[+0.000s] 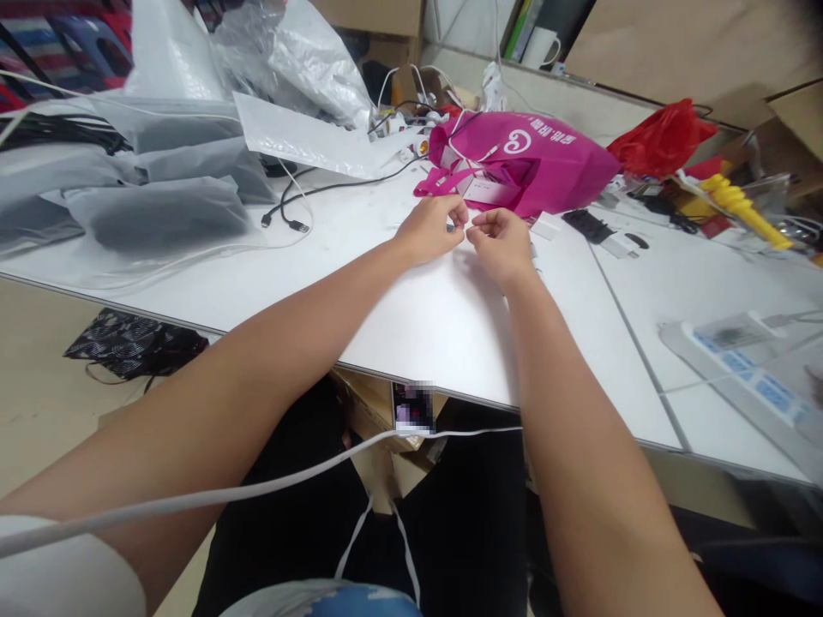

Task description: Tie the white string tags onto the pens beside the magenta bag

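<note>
While both arms are stretched over the white table (443,334), a tiny dark item (451,227), too small to be identified, is pinched by the left hand (429,230); it is met by the right hand (501,244), fingertips pressed together; a pink bag (546,163) is seen just behind.

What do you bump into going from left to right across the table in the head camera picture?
Grey plastic bags → black cable → left hand → right hand → red bag → yellow toy
</note>
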A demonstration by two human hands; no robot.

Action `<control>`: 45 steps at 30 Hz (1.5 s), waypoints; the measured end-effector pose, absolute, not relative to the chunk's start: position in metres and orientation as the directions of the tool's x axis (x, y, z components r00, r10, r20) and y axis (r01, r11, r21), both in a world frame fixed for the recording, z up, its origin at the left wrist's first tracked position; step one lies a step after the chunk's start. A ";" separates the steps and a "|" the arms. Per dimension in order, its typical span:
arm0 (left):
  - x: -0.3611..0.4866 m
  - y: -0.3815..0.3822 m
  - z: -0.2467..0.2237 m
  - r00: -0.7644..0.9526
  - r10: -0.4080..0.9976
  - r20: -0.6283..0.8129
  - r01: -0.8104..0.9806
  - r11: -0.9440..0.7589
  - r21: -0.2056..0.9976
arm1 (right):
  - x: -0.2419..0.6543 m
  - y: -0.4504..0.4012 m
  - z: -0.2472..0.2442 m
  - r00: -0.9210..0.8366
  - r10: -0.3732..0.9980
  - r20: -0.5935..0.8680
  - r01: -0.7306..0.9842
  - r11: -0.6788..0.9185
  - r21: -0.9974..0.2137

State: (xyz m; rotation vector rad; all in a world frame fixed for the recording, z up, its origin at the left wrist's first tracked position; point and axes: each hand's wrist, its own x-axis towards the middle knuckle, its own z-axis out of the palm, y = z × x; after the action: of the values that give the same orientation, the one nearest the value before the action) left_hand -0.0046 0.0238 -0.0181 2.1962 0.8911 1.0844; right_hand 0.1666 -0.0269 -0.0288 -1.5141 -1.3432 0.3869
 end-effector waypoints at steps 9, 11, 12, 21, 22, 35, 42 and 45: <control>-0.003 0.024 -0.021 0.479 0.691 0.541 0.291 -0.707 0.644 | 0.165 -0.038 -0.013 0.393 0.909 0.138 0.217 0.054 -0.975; -0.002 0.023 -0.021 0.477 0.688 0.547 0.291 -0.711 0.640 | 0.162 -0.040 -0.010 0.401 0.909 0.112 0.192 0.037 -0.981; -0.002 0.023 -0.021 0.475 0.689 0.547 0.292 -0.710 0.641 | 0.161 -0.041 -0.009 0.402 0.910 0.103 0.185 0.030 -0.982; -0.001 0.024 -0.021 0.454 0.694 0.559 0.298 -0.709 0.639 | 0.157 -0.041 -0.009 0.399 0.910 0.111 0.183 0.040 -0.982; -0.001 0.023 -0.020 0.453 0.695 0.558 0.299 -0.709 0.639 | 0.157 -0.040 -0.010 0.398 0.909 0.121 0.185 0.050 -0.982; -0.003 0.020 -0.015 0.459 0.727 0.511 0.367 -0.679 0.636 | 0.160 -0.036 -0.013 0.310 0.919 0.242 0.285 0.153 -0.946; -0.003 0.022 -0.017 0.454 0.731 0.510 0.372 -0.675 0.637 | 0.158 -0.040 -0.009 0.316 0.927 0.203 0.249 0.125 -0.960; -0.004 0.024 -0.018 0.433 0.734 0.523 0.359 -0.672 0.648 | 0.156 -0.043 -0.005 0.343 0.927 0.155 0.188 0.094 -0.978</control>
State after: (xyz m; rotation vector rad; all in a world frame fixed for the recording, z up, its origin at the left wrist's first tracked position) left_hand -0.0039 0.0235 -0.0179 2.2469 0.9234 1.1406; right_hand 0.1561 -0.0430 -0.0051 -1.3842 -1.1097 0.7622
